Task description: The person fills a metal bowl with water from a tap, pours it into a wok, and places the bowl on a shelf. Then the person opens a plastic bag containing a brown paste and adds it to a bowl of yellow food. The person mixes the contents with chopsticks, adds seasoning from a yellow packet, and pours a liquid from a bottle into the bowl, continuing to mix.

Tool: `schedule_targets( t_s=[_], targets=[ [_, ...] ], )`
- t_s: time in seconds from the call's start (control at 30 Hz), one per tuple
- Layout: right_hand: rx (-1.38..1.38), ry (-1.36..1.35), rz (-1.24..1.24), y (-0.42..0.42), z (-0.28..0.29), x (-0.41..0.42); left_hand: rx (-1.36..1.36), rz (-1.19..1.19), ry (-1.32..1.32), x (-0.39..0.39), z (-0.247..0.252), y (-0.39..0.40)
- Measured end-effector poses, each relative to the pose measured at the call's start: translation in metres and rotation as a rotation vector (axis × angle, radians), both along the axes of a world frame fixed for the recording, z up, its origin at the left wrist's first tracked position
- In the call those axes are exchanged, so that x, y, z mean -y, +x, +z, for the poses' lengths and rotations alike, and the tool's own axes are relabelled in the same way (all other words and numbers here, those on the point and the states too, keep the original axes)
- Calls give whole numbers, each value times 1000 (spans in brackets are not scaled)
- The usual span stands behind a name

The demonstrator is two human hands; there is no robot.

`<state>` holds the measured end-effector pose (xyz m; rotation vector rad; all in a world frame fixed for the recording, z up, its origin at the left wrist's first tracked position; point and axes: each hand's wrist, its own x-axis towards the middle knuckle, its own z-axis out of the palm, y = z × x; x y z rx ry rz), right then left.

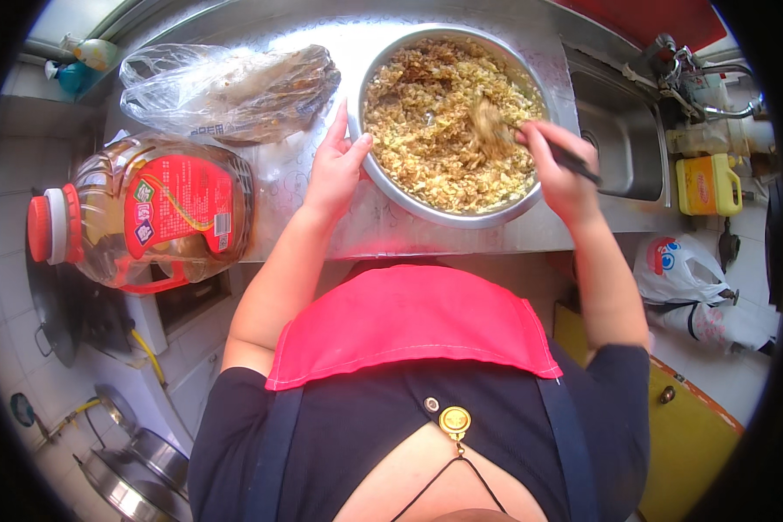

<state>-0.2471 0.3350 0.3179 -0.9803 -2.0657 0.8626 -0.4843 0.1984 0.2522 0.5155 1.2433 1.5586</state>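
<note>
A wide metal bowl (450,220) of finely chopped, brown-and-pale-green mixture (430,150) stands on the counter before me. My left hand (337,163) rests against the bowl's left rim, thumb at the edge and fingers along the outer wall. My right hand (564,163), at the bowl's right side, is closed on the dark handle of a utensil (574,162). The utensil's head is in the mixture, blurred and covered by food, so its kind cannot be told. Left of the bowl lies a clear plastic bag (228,91) with brownish contents.
A large oil jug (104,215) with a red cap lies at the counter's left. To the right are a metal sink (620,130), a faucet (724,111) and a yellow jug (708,186). White plastic bags (678,271) hang lower right; metal pots (130,476) stand lower left.
</note>
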Motion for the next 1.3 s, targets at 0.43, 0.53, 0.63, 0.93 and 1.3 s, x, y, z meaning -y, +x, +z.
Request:
schedule_targets(
  t_s=[0.43, 0.53, 0.63, 0.93, 1.3],
  targets=[
    [152, 301, 323, 27, -6, 26, -43, -66, 32, 17, -2, 8],
    [-109, 39, 151, -29, -29, 17, 16, 12, 18, 10, 0, 14],
    [67, -96, 441, -13, -8, 50, 13, 15, 37, 12, -2, 9],
    [-108, -148, 271, -36, -16, 45, 28, -66, 16, 3, 1, -4],
    [-274, -167, 72, -82, -3, 43, 107, 45, -97, 30, 15, 64]
  ],
)
